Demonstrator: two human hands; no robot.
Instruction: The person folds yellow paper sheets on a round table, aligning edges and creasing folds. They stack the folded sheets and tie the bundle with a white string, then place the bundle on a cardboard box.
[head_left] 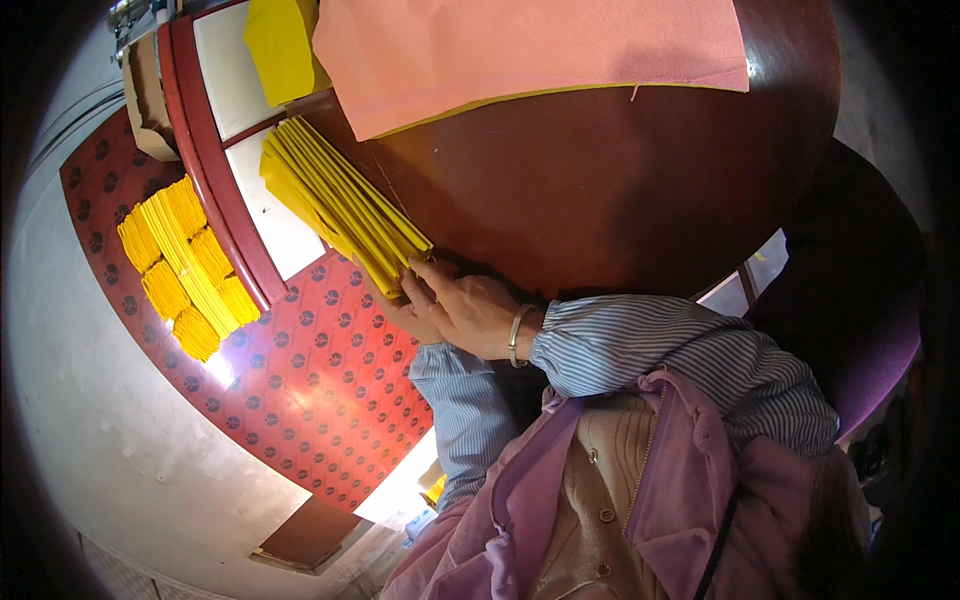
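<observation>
A stack of folded yellow cloth pieces (335, 200) lies slantwise along the left edge of the dark brown table (560, 180), its layered edges facing up and right. Both hands meet at the stack's near end. My left hand (415, 318) is closed round that end, its fingers partly hidden by the cloth and by the other hand. Wearing a silver bracelet, my right hand (480, 310) crosses over it and pinches the corner of the stack with its fingertips. A large pink cloth sheet (540, 50) with a yellow edge beneath it covers the far part of the table.
Another yellow cloth piece (278, 50) lies beyond the stack. Several yellow bundles (190, 265) sit on a red patterned surface (310, 390) at the left. A cardboard box (148, 95) stands at the far left, beside a red rail (205, 160). A dark purple-edged round seat (870, 330) is at the right.
</observation>
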